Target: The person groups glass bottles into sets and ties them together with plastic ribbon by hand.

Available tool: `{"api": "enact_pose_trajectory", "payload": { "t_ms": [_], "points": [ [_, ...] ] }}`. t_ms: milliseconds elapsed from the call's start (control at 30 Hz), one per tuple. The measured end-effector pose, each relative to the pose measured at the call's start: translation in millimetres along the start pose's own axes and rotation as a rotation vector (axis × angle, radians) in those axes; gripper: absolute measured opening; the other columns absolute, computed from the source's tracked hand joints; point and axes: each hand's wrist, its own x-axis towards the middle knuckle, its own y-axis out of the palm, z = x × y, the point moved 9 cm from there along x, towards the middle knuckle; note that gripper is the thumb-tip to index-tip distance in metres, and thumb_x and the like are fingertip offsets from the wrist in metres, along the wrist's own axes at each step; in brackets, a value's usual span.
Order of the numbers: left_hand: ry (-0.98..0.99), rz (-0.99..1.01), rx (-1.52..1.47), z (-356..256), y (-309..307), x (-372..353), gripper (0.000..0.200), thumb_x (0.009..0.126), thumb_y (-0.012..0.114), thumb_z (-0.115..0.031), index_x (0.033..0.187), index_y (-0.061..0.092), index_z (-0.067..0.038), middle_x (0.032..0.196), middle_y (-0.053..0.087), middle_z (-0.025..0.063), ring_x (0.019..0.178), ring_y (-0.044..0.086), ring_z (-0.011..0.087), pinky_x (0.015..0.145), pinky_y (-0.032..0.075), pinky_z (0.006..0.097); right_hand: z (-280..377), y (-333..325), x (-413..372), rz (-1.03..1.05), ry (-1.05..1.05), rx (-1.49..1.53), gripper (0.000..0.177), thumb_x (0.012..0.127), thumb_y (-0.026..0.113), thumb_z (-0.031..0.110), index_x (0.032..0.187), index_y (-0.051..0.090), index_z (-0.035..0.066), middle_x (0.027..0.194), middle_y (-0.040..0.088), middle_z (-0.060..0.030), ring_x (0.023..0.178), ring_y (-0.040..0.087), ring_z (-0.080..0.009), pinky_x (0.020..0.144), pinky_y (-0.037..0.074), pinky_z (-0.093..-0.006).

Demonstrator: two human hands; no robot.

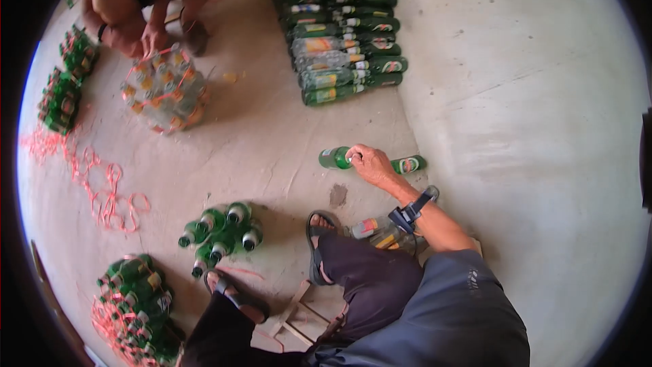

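Observation:
My right hand (pixel 369 164) is closed around the neck end of a green glass bottle (pixel 335 158), which lies on its side over the floor. Just to the right, partly behind my wrist, another green bottle (pixel 409 164) with a red and white label lies flat. My left hand is out of view. By my feet, a cluster of green bottles (pixel 224 234) stands upright with the necks up.
A long stack of lying bottles (pixel 350 34) is at the top. Another person (pixel 153 30) crouches at upper left by a bundle of clear bottles (pixel 166 92). Pink twine (pixel 112 194) and tied green bottles (pixel 139 306) lie left. A low wooden stool (pixel 295 316) is beneath me.

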Motion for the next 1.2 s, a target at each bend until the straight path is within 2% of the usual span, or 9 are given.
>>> {"api": "enact_pose_trajectory", "payload": {
  "t_ms": [200, 300, 333, 367, 400, 467, 767, 967, 1200],
  "points": [
    [-0.119, -0.098, 0.169, -24.9, -77.5, -51.8, 0.051, 0.09, 0.038, -0.035, 0.116, 0.053, 0.006, 0.118, 0.055, 0.0195, 0.114, 0.049, 0.0298, 0.103, 0.032, 0.0409, 67.3, 48.5, -30.4, 0.307, -0.192, -0.087, 0.02, 0.085, 0.049, 0.017, 0.092, 0.064, 0.006, 0.077, 0.066, -0.0174, 0.074, 0.063, -0.0371, 0.07, 0.049, -0.0453],
    [-0.143, -0.122, 0.168, -25.3, -76.4, -53.0, 0.052, 0.091, 0.035, -0.035, 0.116, 0.053, 0.006, 0.118, 0.056, 0.0177, 0.113, 0.05, 0.0287, 0.103, 0.032, 0.0399, 100.2, 67.5, -51.7, 0.437, -0.258, -0.114, 0.023, 0.084, 0.046, 0.018, 0.093, 0.064, 0.007, 0.074, 0.065, -0.0175, 0.072, 0.062, -0.0372, 0.07, 0.048, -0.0459],
    [-0.15, -0.134, 0.118, -24.7, -76.2, -53.3, 0.053, 0.088, 0.04, -0.036, 0.116, 0.053, 0.007, 0.118, 0.056, 0.0179, 0.112, 0.05, 0.0279, 0.102, 0.033, 0.0398, 108.5, 74.2, -57.2, 0.502, -0.272, -0.142, 0.024, 0.084, 0.046, 0.019, 0.094, 0.064, 0.008, 0.073, 0.064, -0.0173, 0.071, 0.062, -0.0372, 0.07, 0.048, -0.0459],
    [-0.158, -0.145, 0.069, -24.0, -77.0, -54.3, 0.055, 0.086, 0.045, -0.037, 0.117, 0.053, 0.008, 0.118, 0.056, 0.0182, 0.112, 0.051, 0.027, 0.101, 0.034, 0.0396, 116.2, 79.5, -61.9, 0.495, -0.348, -0.126, 0.02, 0.083, 0.049, 0.017, 0.094, 0.063, 0.007, 0.063, 0.06, -0.0168, 0.061, 0.059, -0.0362, 0.062, 0.046, -0.0452],
    [-0.166, -0.161, 0.077, -23.7, -79.7, -55.3, 0.055, 0.086, 0.045, -0.037, 0.117, 0.053, 0.008, 0.118, 0.056, 0.0182, 0.112, 0.051, 0.027, 0.101, 0.034, 0.0396, 124.3, 82.8, -65.2, 0.509, -0.361, -0.124, 0.02, 0.083, 0.049, 0.017, 0.094, 0.063, 0.007, 0.063, 0.06, -0.0168, 0.061, 0.059, -0.0362, 0.062, 0.046, -0.0452],
    [-0.158, -0.134, 0.035, -22.9, -79.4, -54.4, 0.055, 0.087, 0.045, -0.038, 0.117, 0.053, 0.008, 0.118, 0.055, 0.0182, 0.112, 0.051, 0.0275, 0.101, 0.035, 0.0393, 138.7, 97.3, -74.9, 0.677, -0.368, -0.186, 0.022, 0.079, 0.047, 0.018, 0.091, 0.063, 0.008, 0.072, 0.064, -0.0164, 0.07, 0.062, -0.0365, 0.067, 0.048, -0.0454],
    [-0.152, -0.15, -0.012, -15.4, -96.2, -58.9, 0.056, 0.087, 0.047, -0.04, 0.118, 0.053, 0.006, 0.12, 0.055, 0.0175, 0.111, 0.051, 0.027, 0.1, 0.035, 0.0383, 183.2, 125.3, -106.4, 0.939, -0.594, -0.263, 0.023, 0.077, 0.047, 0.017, 0.091, 0.063, 0.008, 0.076, 0.065, -0.0143, 0.073, 0.062, -0.0349, 0.068, 0.048, -0.0438],
    [-0.125, -0.142, -0.084, -23.2, -98.8, -55.8, 0.055, 0.088, 0.049, -0.039, 0.119, 0.052, 0.006, 0.119, 0.055, 0.0163, 0.11, 0.052, 0.0251, 0.098, 0.037, 0.0364, 211.2, 119.8, -119.8, 1.106, -0.604, -0.236, 0.025, 0.077, 0.05, 0.016, 0.094, 0.067, 0.007, 0.081, 0.067, -0.014, 0.079, 0.063, -0.0311, 0.073, 0.049, -0.0397],
    [-0.144, -0.157, -0.171, -11.4, -112.6, -64.3, 0.053, 0.089, 0.051, -0.038, 0.12, 0.052, 0.006, 0.118, 0.055, 0.015, 0.109, 0.053, 0.0233, 0.097, 0.039, 0.0348, 247.9, 119.2, -148.5, 1.279, -0.688, -0.253, 0.025, 0.078, 0.051, 0.015, 0.093, 0.067, 0.004, 0.086, 0.068, -0.0146, 0.081, 0.063, -0.0317, 0.075, 0.049, -0.0383]
  ]
}}
